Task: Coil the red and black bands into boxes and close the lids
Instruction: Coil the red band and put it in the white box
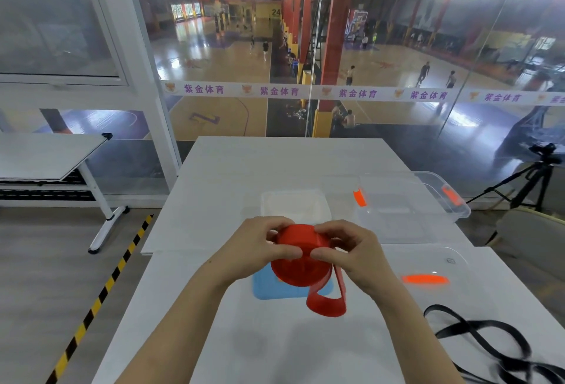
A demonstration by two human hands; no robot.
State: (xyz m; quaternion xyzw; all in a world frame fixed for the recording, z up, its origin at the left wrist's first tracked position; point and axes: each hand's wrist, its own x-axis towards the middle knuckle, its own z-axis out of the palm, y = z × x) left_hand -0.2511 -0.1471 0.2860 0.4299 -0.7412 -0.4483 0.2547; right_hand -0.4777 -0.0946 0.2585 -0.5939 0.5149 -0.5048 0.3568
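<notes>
A red band [298,264], mostly wound into a thick roll, is held above the white table [214,307]. My left hand [255,249] grips the roll's left side, and my right hand [348,253] pinches its right side. A loose loop of the band hangs below the roll. A black band [489,344] lies uncoiled on the table at the right. Beyond my hands stands a small clear box [324,203]. At the far right is a bigger clear box [440,197] with orange clips. A blue lid [263,287] lies under the roll, and a clear lid [458,264] with an orange clip lies at the right.
A folding table [46,160] stands at the left over a floor marked with yellow and black tape [101,295]. A glass wall [367,47] rises behind the table, with a sports hall beyond. A tripod [532,176] and a chair [532,231] stand at the right.
</notes>
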